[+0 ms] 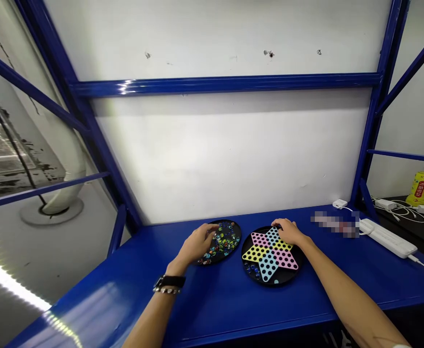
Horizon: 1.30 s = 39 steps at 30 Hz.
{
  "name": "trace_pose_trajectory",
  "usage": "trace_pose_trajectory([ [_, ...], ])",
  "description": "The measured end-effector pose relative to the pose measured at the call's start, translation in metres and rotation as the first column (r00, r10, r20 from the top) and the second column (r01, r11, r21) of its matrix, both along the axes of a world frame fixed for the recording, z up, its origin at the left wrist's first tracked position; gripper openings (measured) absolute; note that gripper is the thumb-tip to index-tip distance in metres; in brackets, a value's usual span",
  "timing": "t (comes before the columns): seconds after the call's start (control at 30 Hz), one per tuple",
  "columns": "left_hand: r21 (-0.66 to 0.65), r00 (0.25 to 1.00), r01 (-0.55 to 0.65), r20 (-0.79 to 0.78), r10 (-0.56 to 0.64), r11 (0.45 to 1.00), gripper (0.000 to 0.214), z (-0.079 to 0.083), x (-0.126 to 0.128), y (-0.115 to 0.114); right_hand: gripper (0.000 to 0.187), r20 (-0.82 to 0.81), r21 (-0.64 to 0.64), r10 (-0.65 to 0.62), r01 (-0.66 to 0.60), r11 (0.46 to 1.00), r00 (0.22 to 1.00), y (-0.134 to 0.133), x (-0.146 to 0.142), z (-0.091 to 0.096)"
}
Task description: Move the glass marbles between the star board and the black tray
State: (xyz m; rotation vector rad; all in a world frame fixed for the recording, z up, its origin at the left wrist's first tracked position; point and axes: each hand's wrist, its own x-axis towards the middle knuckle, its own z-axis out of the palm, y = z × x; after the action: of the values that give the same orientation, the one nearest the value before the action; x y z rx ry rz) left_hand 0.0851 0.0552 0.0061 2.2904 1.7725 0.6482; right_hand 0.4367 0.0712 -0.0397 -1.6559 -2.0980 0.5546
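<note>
A round black tray (238,237) holds many loose glass marbles (226,241) in several colours. My left hand (196,243), with a dark watch band and a beaded bracelet at the wrist, hovers over this tray's left side, thumb and fingers apart. To the right lies a Chinese checkers board (270,255), a black disc with a pink, yellow and light-blue star full of holes. Some dark blue marbles (252,270) rest in its lower-left rim pocket. At the board's upper right, my right hand (288,231) has its fingers curled together over the edge; whatever they hold is hidden.
Both discs lie on a blue bench top (204,309) inside a blue metal frame (226,84) against a white wall. A white power strip (388,238) with cables sits at the right. Beyond the frame stands a yellow drink bottle (422,186).
</note>
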Motion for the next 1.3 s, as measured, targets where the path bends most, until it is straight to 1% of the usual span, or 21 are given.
trace_pose_trajectory([
  [0.13, -0.044, 0.996, -0.007, -0.091, 0.003, 0.999, 0.050, -0.002, 0.006, 0.046, 0.048, -0.011, 0.000, -0.001, 0.001, 1.000, 1.000, -0.001, 0.000, 0.002],
  [0.23, -0.079, 0.993, -0.042, -0.112, 0.033, 0.996, 0.054, -0.011, 0.014, 0.069, 0.049, -0.024, -0.005, -0.002, 0.001, 1.000, 1.000, -0.003, -0.001, 0.004],
  [0.3, -0.095, 0.991, -0.079, -0.118, 0.067, 0.992, 0.050, -0.017, 0.016, 0.075, 0.050, -0.032, -0.009, 0.004, -0.004, 1.000, 0.999, -0.003, -0.001, 0.004],
  [0.37, -0.097, 0.989, -0.107, -0.116, 0.095, 0.990, 0.040, -0.021, 0.016, 0.076, 0.049, -0.029, -0.007, 0.002, -0.002, 1.000, 1.000, -0.003, -0.001, 0.004],
  [0.43, -0.091, 0.989, -0.118, -0.101, 0.109, 0.989, 0.031, -0.021, 0.014, 0.074, 0.048, -0.021, -0.006, 0.000, 0.000, 1.000, 1.000, -0.003, -0.002, 0.005],
  [0.5, -0.084, 0.992, -0.115, -0.069, 0.109, 0.990, 0.027, -0.016, 0.014, 0.071, 0.047, -0.017, -0.018, -0.002, 0.002, 1.000, 1.000, -0.003, -0.002, 0.005],
  [0.57, -0.068, 0.995, -0.096, -0.023, 0.095, 0.993, 0.031, -0.007, 0.017, 0.065, 0.046, -0.016, -0.027, -0.003, 0.002, 1.000, 1.000, -0.004, -0.001, 0.006],
  [0.63, -0.049, 0.998, -0.050, 0.032, 0.052, 0.998, 0.038, 0.006, 0.025, 0.054, 0.046, -0.017, -0.025, 0.000, 0.000, 1.000, 1.000, -0.005, -0.001, 0.007],
  [0.7, -0.047, 0.992, 0.062, 0.115, -0.057, 0.997, 0.041, 0.018, 0.039, 0.033, 0.045, -0.015, -0.018, 0.004, -0.004, 1.000, 1.000, -0.005, -0.001, 0.007],
  [0.77, -0.053, 0.940, 0.255, 0.246, -0.235, 0.966, 0.039, 0.026, 0.054, 0.002, 0.045, -0.010, -0.014, 0.007, -0.007, 1.000, 1.000, -0.005, 0.000, 0.006],
  [0.8, -0.045, 0.921, 0.304, 0.267, -0.282, 0.952, 0.035, 0.028, 0.062, -0.015, 0.045, -0.006, -0.014, 0.006, -0.006, 1.000, 1.000, -0.004, 0.000, 0.006],
  [0.83, -0.044, 0.912, 0.345, 0.251, -0.324, 0.938, 0.030, 0.027, 0.069, -0.033, 0.045, -0.004, -0.014, 0.006, -0.006, 1.000, 1.000, -0.004, 0.000, 0.005],
  [0.9, -0.077, 0.907, 0.401, 0.170, -0.384, 0.913, 0.022, 0.022, 0.081, -0.063, 0.046, -0.004, -0.014, 0.007, -0.007, 1.000, 1.000, -0.004, 0.000, 0.005],
  [0.93, -0.088, 0.908, 0.413, 0.121, -0.402, 0.907, 0.019, 0.017, 0.085, -0.075, 0.046, -0.006, -0.012, 0.006, -0.006, 1.000, 1.000, -0.004, 0.000, 0.006],
  [1.0, -0.090, 0.907, 0.420, 0.034, -0.419, 0.903, 0.016, 0.008, 0.091, -0.090, 0.046, -0.011, -0.010, 0.005, -0.006, 1.000, 1.000, -0.005, 0.000, 0.006],
  [1.1, -0.073, 0.896, 0.442, -0.008, -0.444, 0.894, 0.020, 0.000, 0.092, -0.097, 0.046, -0.016, -0.011, 0.007, -0.007, 1.000, 1.000, -0.005, -0.001, 0.007],
  [1.2, -0.039, 0.899, 0.438, 0.038, -0.437, 0.898, 0.026, 0.003, 0.081, -0.091, 0.046, -0.020, -0.019, 0.009, -0.009, 1.000, 1.000, -0.006, 0.000, 0.007],
  [1.23, -0.011, 0.911, 0.410, 0.059, -0.408, 0.912, 0.028, 0.005, 0.073, -0.088, 0.046, -0.021, -0.022, 0.010, -0.011, 1.000, 1.000, -0.006, 0.000, 0.007],
  [1.3, 0.054, 0.943, 0.310, 0.107, -0.314, 0.949, 0.032, 0.007, 0.052, -0.077, 0.046, -0.021, -0.028, 0.011, -0.011, 1.000, 1.000, -0.005, 0.000, 0.007],
])
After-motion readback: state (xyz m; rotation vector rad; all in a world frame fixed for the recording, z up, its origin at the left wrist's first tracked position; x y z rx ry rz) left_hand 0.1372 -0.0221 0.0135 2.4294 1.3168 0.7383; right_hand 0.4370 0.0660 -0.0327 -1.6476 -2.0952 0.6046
